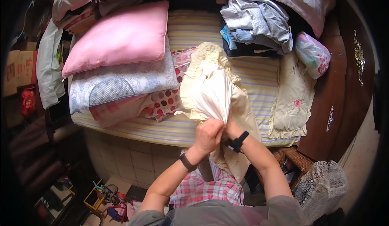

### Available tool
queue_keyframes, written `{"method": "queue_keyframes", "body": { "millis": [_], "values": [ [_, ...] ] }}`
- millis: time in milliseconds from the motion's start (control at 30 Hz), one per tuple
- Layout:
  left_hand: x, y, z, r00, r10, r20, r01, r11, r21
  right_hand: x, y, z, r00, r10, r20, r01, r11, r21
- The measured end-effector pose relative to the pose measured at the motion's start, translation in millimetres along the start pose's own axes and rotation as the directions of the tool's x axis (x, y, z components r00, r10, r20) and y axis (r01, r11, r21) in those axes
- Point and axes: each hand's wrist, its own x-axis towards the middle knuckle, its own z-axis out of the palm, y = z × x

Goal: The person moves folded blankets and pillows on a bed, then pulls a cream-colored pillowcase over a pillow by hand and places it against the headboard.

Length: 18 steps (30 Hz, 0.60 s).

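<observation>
A cream pillowcase (244,104) with a ruffled edge lies over the front of the bed, and its lower part hangs past the edge toward my lap. On it is a white cloth (211,94), its folds drawn together to a narrow bunch at my hands. My left hand (209,134) is closed in a fist on that bunch. Right beside it, my right hand (232,129) reaches in against the cream fabric; its fingers are hidden behind the cloth and the left hand.
Left on the striped bed sheet (259,80), a pink pillow (121,35) tops a folded grey-blue blanket (129,78). Folded clothes (257,21) sit at the back right. Farther right are another ruffled cream pillowcase (292,100) and a plastic bag (313,54). A woven chair (298,159) stands below.
</observation>
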Motion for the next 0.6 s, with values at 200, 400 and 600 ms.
{"method": "queue_keyframes", "body": {
  "millis": [200,400,600],
  "values": [
    [-31.4,18.2,-16.6,0.984,-0.053,0.168,0.049,0.998,0.026,9.1,-10.7,15.7,0.928,-0.333,0.166,0.372,0.82,-0.435],
    [-54.6,-11.6,-44.2,0.739,-0.511,0.439,0.262,0.818,0.512,-40.9,-2.6,27.5,0.859,-0.4,0.32,0.501,0.786,-0.363],
    [38.2,-21.2,-5.9,0.972,-0.119,0.204,0.012,0.888,0.46,-17.5,62.8,7.7,0.926,-0.376,0.029,0.306,0.704,-0.641]
  ]
}}
